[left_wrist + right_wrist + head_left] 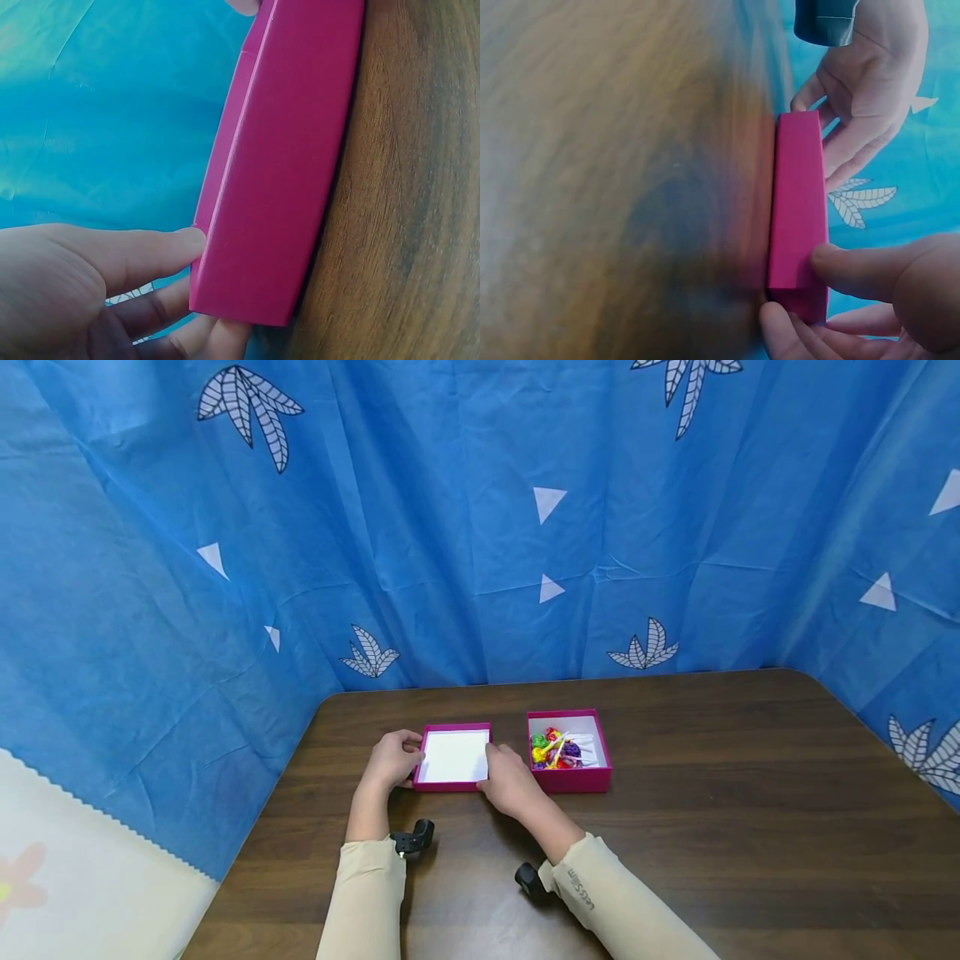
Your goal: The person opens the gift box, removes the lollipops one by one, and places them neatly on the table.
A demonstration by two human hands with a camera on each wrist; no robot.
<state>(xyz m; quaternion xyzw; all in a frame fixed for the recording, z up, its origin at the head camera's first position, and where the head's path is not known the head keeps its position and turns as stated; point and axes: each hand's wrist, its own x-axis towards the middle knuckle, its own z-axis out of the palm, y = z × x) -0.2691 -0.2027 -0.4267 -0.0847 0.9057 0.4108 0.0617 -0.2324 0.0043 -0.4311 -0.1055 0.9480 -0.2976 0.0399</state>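
Observation:
A shallow magenta box lid (453, 787) with a white inside lies open side up on the table. My left hand (392, 762) grips its left edge, and in the left wrist view the thumb (165, 255) bends over the rim while the fingers lie along the outer side. At the opposite edge, my right hand (512, 781) pinches the lid between thumb (862, 270) and fingers near a corner. Just right of that hand stands a deeper magenta box (573, 782), uncovered, with several wrapped lollipops (555, 752) inside.
The brown wooden table (712, 827) extends to the right and toward me. A blue patterned curtain (465, 543) hangs behind its far edge and along the sides. A black camera (423, 833) is strapped to my left wrist, another (530, 878) to the right.

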